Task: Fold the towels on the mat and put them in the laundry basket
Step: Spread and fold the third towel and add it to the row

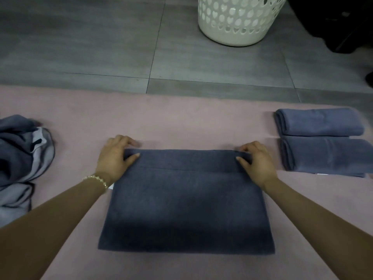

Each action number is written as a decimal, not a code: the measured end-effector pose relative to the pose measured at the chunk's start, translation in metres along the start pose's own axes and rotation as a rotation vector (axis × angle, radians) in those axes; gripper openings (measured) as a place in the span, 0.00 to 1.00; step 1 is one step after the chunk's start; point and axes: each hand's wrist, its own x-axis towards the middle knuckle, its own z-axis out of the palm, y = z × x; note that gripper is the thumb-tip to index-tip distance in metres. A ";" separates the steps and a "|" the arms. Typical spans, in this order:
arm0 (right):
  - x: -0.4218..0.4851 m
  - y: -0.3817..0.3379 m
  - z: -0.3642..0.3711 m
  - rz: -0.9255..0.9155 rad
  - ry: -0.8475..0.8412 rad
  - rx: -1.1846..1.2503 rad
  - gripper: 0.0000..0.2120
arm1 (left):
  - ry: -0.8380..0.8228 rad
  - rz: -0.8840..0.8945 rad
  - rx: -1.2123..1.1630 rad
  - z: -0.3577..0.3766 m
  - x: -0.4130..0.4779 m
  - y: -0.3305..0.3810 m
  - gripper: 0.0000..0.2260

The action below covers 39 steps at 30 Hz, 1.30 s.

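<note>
A dark blue towel [186, 203] lies flat in the middle of the pink mat [181, 122], folded into a rectangle. My left hand [116, 155] pinches its far left corner between thumb and fingers. My right hand [257, 160] pinches the far right corner the same way. Two folded blue towels [321, 122] [327, 156] lie side by side at the right of the mat. A heap of unfolded blue and grey towels [20, 156] sits at the left edge. The white perforated laundry basket [238, 21] stands on the floor beyond the mat.
Grey floor tiles [101, 47] stretch beyond the mat's far edge. A dark object [347, 25] stands at the top right, beside the basket.
</note>
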 end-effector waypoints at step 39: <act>-0.137 0.005 0.000 0.567 -0.130 0.274 0.16 | -0.028 -0.458 -0.354 0.015 -0.134 -0.001 0.12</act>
